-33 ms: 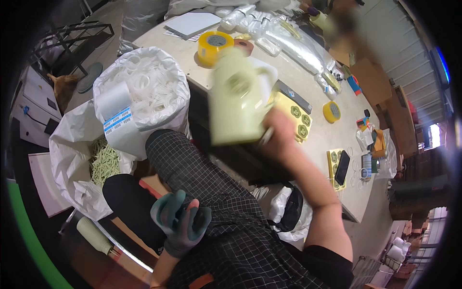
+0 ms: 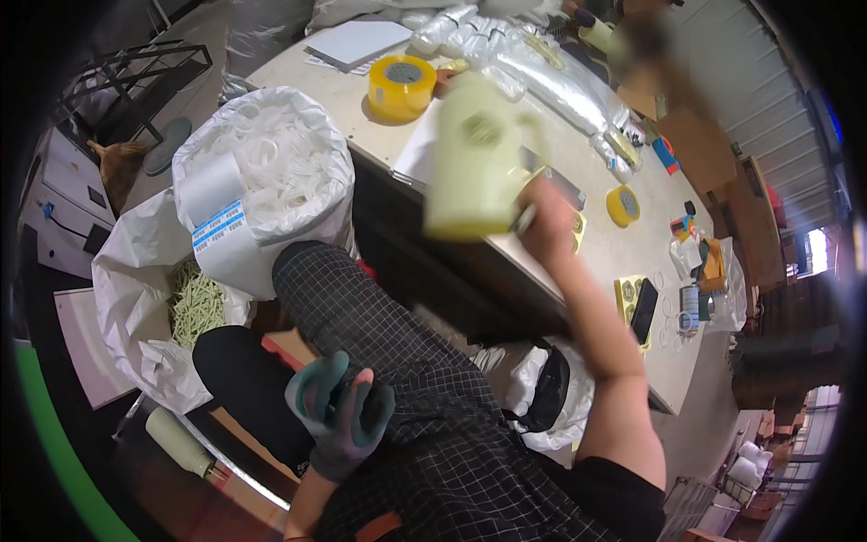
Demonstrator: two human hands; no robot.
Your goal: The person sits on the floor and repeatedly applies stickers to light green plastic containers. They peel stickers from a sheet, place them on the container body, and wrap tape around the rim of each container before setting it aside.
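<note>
My right hand (image 2: 547, 221) is bare and closed on a pale green jug (image 2: 471, 176) at its handle side, low down. The jug is upright, slightly blurred, and in front of the table's near edge. A dark round emblem shows on its side. Over my lap, my left hand (image 2: 343, 411) wears a grey-green glove with one bare fingertip showing. Its fingers are curled but apart, and nothing shows in them. Behind the jug, a sheet of yellow stickers with dark round emblems (image 2: 579, 230) is mostly hidden.
Large yellow tape roll (image 2: 400, 88) and smaller tape roll (image 2: 623, 207) sit on the table (image 2: 361, 135). A black phone (image 2: 643, 309) lies on a second sticker sheet. Left of my knee stand a bag of clear plastic rings (image 2: 271, 172) and a bag of green sticks (image 2: 197, 303).
My right hand has carried the jug right and a little farther away, uncovering more of the table's near edge. My left hand has barely moved.
</note>
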